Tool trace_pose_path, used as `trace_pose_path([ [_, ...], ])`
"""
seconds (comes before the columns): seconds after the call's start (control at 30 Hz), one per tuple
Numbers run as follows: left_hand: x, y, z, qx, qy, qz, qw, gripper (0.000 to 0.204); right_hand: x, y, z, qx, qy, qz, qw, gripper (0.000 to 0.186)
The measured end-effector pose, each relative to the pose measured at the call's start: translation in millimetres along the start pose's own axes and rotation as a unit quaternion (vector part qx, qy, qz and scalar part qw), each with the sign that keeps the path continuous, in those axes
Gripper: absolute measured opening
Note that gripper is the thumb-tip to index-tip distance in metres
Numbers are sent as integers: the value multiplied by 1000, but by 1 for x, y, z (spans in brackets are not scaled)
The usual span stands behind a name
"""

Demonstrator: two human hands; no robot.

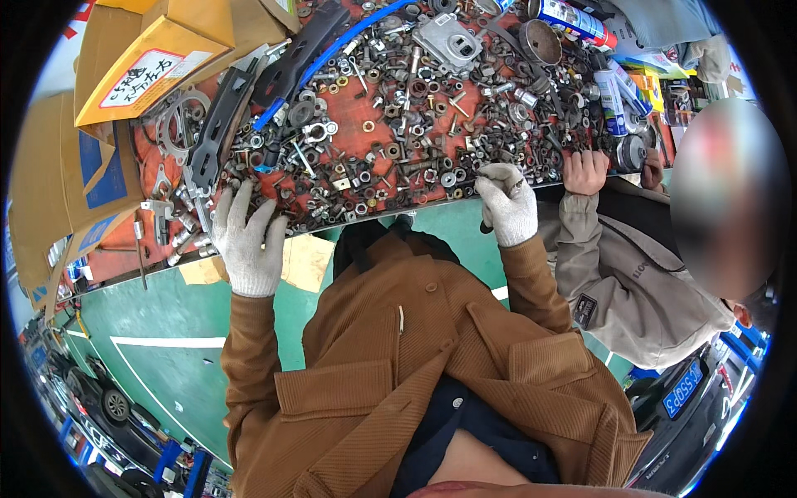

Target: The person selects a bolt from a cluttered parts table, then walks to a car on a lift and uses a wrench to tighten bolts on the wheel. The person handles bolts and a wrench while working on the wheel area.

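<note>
My left hand (249, 245), in a white knit glove, rests with spread fingers at the front edge of a red workbench (365, 120), beside a silver metal bracket (198, 199) and some loose hardware. My right hand (509, 203), gloved alike, is at the same edge with curled fingers; whatever they hold is too small to name. Between and beyond both hands lies a dense spread of bolts, nuts and washers (349, 183). Black metal bars (217, 124), a blue tube (340, 46) and a silver housing (448, 43) lie among them.
A co-worker (631, 282) in grey stands close at my right, one bare hand (584, 173) on the bench edge. Cardboard boxes (58, 166) crowd the left; spray cans (610, 104) stand back right. Below are green floor (166, 315), flattened cardboard (303, 261) and cars (116, 405) at the sides.
</note>
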State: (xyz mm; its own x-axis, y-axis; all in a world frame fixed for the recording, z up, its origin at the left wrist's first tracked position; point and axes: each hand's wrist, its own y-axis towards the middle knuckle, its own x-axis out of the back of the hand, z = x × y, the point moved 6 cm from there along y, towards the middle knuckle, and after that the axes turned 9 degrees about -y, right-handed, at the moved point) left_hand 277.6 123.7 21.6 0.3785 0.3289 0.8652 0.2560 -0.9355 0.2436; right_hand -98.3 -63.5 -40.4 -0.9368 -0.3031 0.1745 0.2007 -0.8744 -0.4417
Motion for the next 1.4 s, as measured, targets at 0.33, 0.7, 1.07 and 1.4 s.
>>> trace_pose_path([
  [0.33,-30,27,-32,60,8,-69,996,37,-1,0,2,-1,-8,5,1000,18],
  [0.7,-37,42,-27,95,22,-135,986,20,1,3,-1,9,-22,1,1000,19],
  [1.07,-46,58,-18,150,24,-91,984,14,1,-1,7,0,-13,17,1000,19],
  [1.4,-4,13,-10,114,-149,-136,973,11,4,0,-1,39,-4,25,999,20],
])
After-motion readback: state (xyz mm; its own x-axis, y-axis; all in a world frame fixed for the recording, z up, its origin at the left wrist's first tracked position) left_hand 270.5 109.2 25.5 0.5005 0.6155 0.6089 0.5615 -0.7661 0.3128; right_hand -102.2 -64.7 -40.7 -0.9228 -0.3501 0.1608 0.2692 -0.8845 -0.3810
